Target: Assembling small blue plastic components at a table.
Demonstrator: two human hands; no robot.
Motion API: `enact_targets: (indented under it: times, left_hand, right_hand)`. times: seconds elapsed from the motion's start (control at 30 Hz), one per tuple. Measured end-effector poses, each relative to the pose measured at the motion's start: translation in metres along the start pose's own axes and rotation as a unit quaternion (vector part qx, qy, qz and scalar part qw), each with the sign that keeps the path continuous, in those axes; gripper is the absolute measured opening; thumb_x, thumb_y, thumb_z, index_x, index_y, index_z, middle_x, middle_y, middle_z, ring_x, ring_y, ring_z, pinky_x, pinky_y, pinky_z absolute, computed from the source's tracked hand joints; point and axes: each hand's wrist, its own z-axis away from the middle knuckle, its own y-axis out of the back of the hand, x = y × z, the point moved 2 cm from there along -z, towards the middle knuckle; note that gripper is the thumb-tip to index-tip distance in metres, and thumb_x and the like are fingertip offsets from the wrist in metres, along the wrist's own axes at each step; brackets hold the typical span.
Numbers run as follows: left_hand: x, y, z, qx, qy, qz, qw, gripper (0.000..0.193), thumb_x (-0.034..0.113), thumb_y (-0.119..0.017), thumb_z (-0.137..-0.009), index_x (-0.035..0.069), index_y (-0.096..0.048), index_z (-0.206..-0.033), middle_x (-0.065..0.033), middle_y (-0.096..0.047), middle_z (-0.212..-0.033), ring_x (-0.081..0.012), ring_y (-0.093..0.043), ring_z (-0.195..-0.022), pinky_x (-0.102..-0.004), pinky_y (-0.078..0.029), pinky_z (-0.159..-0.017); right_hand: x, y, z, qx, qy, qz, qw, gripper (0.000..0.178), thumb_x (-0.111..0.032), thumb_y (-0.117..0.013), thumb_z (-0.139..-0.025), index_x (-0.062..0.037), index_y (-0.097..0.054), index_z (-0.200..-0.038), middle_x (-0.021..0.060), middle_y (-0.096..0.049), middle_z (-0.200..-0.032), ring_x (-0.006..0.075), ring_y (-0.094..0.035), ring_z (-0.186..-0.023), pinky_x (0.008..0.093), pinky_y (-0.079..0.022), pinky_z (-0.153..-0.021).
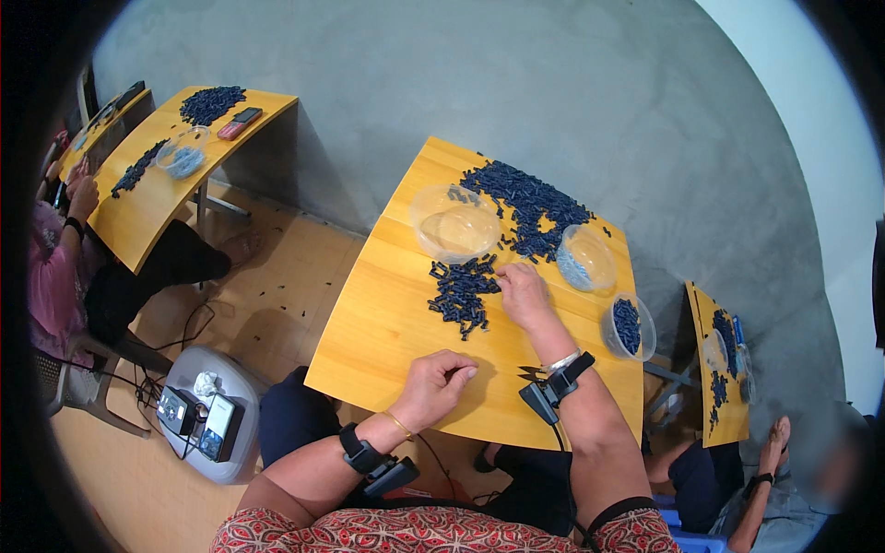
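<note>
My right hand (pixel 524 293) is closed, fingertips pinched together at the right edge of a small pile of short dark blue tubular pieces (pixel 461 297). Whether a piece is between them is too small to make out. My left hand (pixel 431 392) rests near the table's front edge, fingers curled in and thumb against them; whatever they may hold is hidden. Behind the small pile stands a wide clear tub (pixel 433 241), with a few dark pieces showing at its far side. A larger heap of dark blue pieces (pixel 525 198) spreads over the table's far part.
Right of my right hand are a clear tub with light blue bits (pixel 595 258) and a tub of dark pieces (pixel 627 324). A dark pointed thing (pixel 532 373) lies by my right wrist. Left, a stool (pixel 241 458) carries devices. Other people sit at tables either side.
</note>
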Motion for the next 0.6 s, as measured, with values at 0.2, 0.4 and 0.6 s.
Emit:
enact_targets:
  times: [0.2,0.4,0.6]
  left_hand:
    - [-0.004,-0.001,-0.001,-0.002,-0.025,-0.016,1.000,0.011,0.008,-0.059,-0.081,-0.001,-0.062,-0.086,-0.0077,-0.062,-0.073,-0.0112,-0.055,-0.066,-0.0238,-0.044,-0.060]
    - [-0.003,-0.002,-0.003,0.000,-0.038,-0.027,0.999,0.012,0.008,-0.058,-0.081,-0.001,-0.062,-0.087,-0.0084,-0.062,-0.075,-0.0114,-0.056,-0.067,-0.0245,-0.045,-0.061]
    - [-0.012,-0.002,0.000,0.044,-0.001,0.061,0.997,0.016,0.010,-0.057,-0.083,-0.003,-0.060,-0.091,-0.0044,-0.061,-0.076,-0.0081,-0.053,-0.066,-0.0223,-0.045,-0.060]
  right_hand:
    - [-0.008,-0.005,-0.002,-0.008,0.044,0.065,0.997,0.006,-0.006,-0.057,-0.074,-0.0032,-0.056,-0.079,0.0123,-0.056,-0.079,0.0309,-0.051,-0.082,0.0402,-0.041,-0.074]
    - [-0.018,0.010,0.004,-0.041,0.003,0.114,0.993,0.009,-0.009,-0.059,-0.073,-0.0028,-0.053,-0.078,0.0147,-0.057,-0.078,0.0317,-0.053,-0.080,0.0411,-0.042,-0.072]
    - [-0.075,0.040,0.061,-0.060,-0.056,-0.177,0.981,0.009,-0.001,-0.055,-0.074,0.0003,-0.051,-0.081,0.0151,-0.054,-0.074,0.0297,-0.054,-0.068,0.0352,-0.044,-0.061]
